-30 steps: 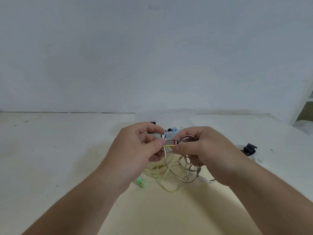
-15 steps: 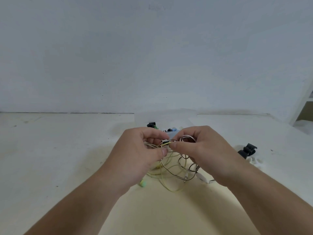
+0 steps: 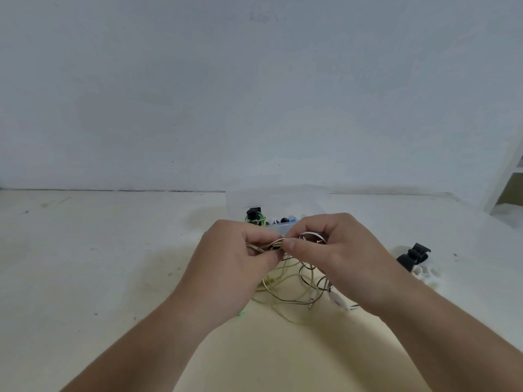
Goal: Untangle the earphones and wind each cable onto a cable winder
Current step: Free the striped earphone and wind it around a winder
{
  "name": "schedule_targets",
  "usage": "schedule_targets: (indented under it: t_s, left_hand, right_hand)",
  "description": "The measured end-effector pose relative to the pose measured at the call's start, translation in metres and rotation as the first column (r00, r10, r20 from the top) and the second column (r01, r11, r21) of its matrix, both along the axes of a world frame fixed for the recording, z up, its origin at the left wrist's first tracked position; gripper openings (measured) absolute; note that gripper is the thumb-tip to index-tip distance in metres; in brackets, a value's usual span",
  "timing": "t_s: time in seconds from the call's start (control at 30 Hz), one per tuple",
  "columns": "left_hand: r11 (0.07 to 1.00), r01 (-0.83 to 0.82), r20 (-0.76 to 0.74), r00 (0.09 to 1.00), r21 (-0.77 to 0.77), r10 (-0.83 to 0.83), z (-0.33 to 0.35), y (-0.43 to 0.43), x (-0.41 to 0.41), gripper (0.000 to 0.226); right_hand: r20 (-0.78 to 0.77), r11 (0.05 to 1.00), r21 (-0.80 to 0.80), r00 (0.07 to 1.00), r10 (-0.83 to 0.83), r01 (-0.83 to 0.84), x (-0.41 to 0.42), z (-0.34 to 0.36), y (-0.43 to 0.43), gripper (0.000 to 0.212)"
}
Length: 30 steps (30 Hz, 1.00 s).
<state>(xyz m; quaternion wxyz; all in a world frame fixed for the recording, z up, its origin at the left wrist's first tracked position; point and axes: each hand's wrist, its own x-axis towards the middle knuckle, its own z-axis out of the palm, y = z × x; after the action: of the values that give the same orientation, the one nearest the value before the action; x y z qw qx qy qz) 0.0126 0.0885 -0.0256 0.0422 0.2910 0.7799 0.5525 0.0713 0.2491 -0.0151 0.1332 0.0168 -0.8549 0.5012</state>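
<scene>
A tangle of thin earphone cables (image 3: 285, 290), pale yellow and white with dark edges, hangs from both hands down to the table (image 3: 85, 264). My left hand (image 3: 232, 267) pinches a bunch of strands at its fingertips. My right hand (image 3: 336, 258) pinches the same strands just to the right, with a small coil of cable looped over its fingers. The fingertips of the two hands almost touch. A white inline remote and a jack plug (image 3: 338, 301) lie under my right hand. A black cable winder (image 3: 413, 257) lies on the table to the right.
A translucent plastic box (image 3: 278, 205) stands just behind the hands, holding winders and a green cable (image 3: 259, 220). A white crumpled item (image 3: 427, 274) lies beside the black winder. A wall rises at the table's far edge; white furniture stands at far right.
Both hands have dropped slightly and come closer together. The cable bundle between them has shifted, and more loops now lie spread on the table below.
</scene>
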Motion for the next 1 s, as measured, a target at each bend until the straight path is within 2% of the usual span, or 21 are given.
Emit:
schedule_targets:
  t_s: [0.07, 0.2, 0.3, 0.4, 0.57, 0.63, 0.83, 1.0]
  left_hand:
    - [1.000, -0.008, -0.033, 0.999, -0.024, 0.007, -0.002, 0.000, -0.001, 0.031]
    - [0.997, -0.071, -0.005, 0.997, 0.003, 0.071, 0.000, 0.001, 0.000, 0.024]
    - [0.992, -0.113, 0.005, 0.994, 0.058, 0.113, 0.000, 0.001, -0.001, 0.035]
    - [0.991, -0.082, 0.009, 0.997, 0.103, 0.082, 0.000, 0.002, -0.003, 0.042]
    - [0.991, -0.026, 0.024, 0.999, 0.133, 0.023, 0.001, 0.001, -0.003, 0.044]
    - [0.992, -0.022, 0.008, 1.000, 0.122, 0.021, 0.001, 0.001, -0.003, 0.041]
    - [0.993, -0.084, -0.024, 0.996, 0.080, 0.086, 0.000, 0.000, 0.000, 0.018]
    - [0.987, -0.162, -0.034, 0.986, 0.021, 0.163, 0.003, -0.001, -0.001, 0.012]
  right_hand:
    - [-0.010, 1.000, 0.009, 1.000, 0.005, -0.005, 0.000, 0.000, 0.000, 0.017]
    - [0.008, 0.997, -0.001, 0.997, -0.076, 0.076, 0.000, 0.001, 0.001, 0.020]
    - [0.065, 0.993, 0.005, 0.991, -0.120, 0.120, -0.002, 0.000, 0.002, 0.022]
    - [0.148, 0.993, 0.002, 0.982, -0.114, 0.115, -0.003, -0.003, 0.004, 0.028]
    - [0.231, 0.971, -0.239, 0.972, 0.035, 0.022, -0.004, -0.003, 0.002, 0.051]
    - [0.224, 0.961, -0.275, 0.973, 0.051, 0.013, -0.005, -0.004, 0.002, 0.055]
    - [0.182, 0.941, -0.336, 0.983, 0.035, 0.028, -0.009, -0.009, 0.007, 0.034]
    - [0.172, 0.924, -0.381, 0.984, 0.046, 0.023, -0.009, -0.008, 0.009, 0.027]
